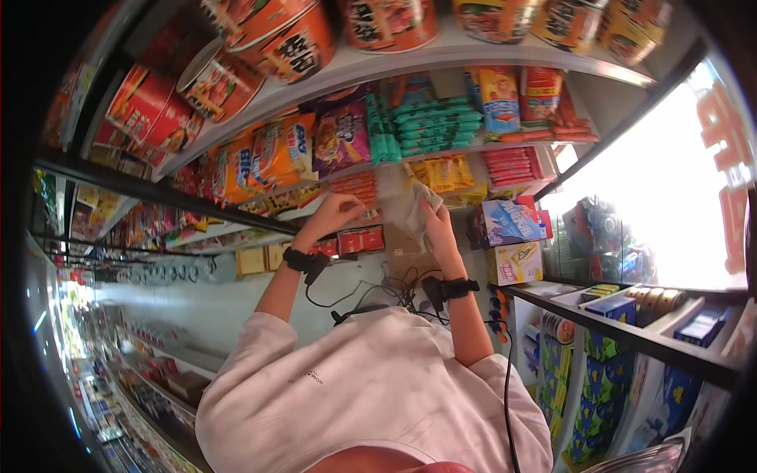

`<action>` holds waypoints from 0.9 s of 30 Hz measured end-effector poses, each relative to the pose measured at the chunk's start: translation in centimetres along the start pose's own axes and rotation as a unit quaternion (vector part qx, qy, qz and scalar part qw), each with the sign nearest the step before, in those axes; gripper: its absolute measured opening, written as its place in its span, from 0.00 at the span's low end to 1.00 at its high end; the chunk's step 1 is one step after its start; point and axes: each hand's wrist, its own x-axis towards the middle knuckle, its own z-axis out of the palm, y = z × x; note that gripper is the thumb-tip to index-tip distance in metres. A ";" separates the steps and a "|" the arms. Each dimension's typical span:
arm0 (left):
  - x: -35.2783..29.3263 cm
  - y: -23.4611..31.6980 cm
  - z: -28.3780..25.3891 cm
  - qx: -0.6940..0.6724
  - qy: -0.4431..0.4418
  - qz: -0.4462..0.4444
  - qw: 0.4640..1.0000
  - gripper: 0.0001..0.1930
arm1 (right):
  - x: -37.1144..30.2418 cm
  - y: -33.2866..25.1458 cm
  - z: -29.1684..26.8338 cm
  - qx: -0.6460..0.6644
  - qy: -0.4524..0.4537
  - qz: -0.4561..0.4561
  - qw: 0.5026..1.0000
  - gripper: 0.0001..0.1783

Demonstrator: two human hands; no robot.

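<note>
My right hand is closed around a pale, crumpled cloth in front of the shelves. The cloth hangs beside a bare patch of shelf, next to yellow snack packs. To the left, my left hand is raised near orange-red packets, its fingers loosely curled with a gap to the thumb and nothing visible in them. Red boxes stand just below that hand. Each wrist wears a black strapped device, and dark cables hang between my forearms.
Instant noodle tubs line the upper shelf. Beneath them stand orange snack bags, a purple bag and stacked teal packets. Blue and yellow boxes are stacked at right, beside a black-edged display rack and a bright window.
</note>
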 end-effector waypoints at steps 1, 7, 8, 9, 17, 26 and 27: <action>-0.7 -1.9 0.2 -0.022 0.032 -0.030 0.999 0.11 | 0.9 1.8 0.1 -0.010 -0.024 0.004 1.000 0.25; 0.0 -14.3 1.0 -0.066 0.119 -0.112 0.984 0.11 | 6.0 11.2 0.8 -0.250 0.037 0.005 0.967 0.29; 0.5 -17.6 1.1 -0.032 0.139 -0.097 0.985 0.11 | 6.6 11.4 1.7 -0.252 0.038 0.008 0.967 0.29; 1.0 -20.0 1.3 0.002 0.157 -0.082 0.984 0.11 | 7.1 11.2 2.8 -0.282 0.032 -0.015 0.959 0.29; 5.1 -25.9 1.0 0.110 0.110 -0.111 0.982 0.08 | 15.4 16.2 6.1 -0.515 0.071 -0.155 0.840 0.24; 6.5 -29.8 1.8 0.127 -0.020 -0.123 0.984 0.11 | 18.2 20.0 6.5 -0.755 -0.089 -0.045 0.649 0.15; 6.5 -29.6 1.8 0.121 -0.017 -0.133 0.984 0.11 | 18.5 19.9 6.6 -0.749 -0.089 -0.008 0.656 0.17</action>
